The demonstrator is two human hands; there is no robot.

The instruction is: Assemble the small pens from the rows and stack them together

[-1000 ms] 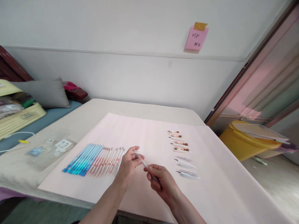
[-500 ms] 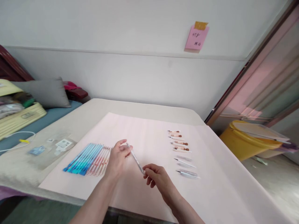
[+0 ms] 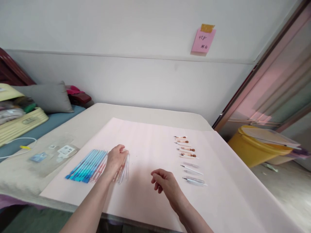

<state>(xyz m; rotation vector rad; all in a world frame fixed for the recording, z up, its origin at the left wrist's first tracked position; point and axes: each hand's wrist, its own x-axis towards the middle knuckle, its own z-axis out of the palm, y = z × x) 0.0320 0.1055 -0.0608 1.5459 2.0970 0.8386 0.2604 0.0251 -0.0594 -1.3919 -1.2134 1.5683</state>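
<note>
On the pink paper sheet (image 3: 150, 142) lies a row of pens: blue ones (image 3: 85, 164) on the left and clear pinkish ones (image 3: 123, 171) on the right. My left hand (image 3: 116, 161) is down on the right end of this row, its fingers pinched on a clear pen among the pinkish ones. My right hand (image 3: 165, 183) hovers just above the paper to the right, fingers loosely curled and apart, with nothing in them. Further right lie two short columns of small pen parts, brown-tipped ones (image 3: 186, 149) above and clear ones (image 3: 193, 174) below.
The table wears a beige cover (image 3: 102, 113). Clear plastic bags with labels (image 3: 57, 152) lie at its left. A yellow bucket (image 3: 252, 147) stands on the floor at the right. A grey pillow (image 3: 46, 97) and a yellow case (image 3: 21, 124) are at the far left. A pink note (image 3: 203, 39) hangs on the wall.
Both hands held one clear pen between them. My right hand let go and my left hand carried the pen left and down onto the right end of the row.
</note>
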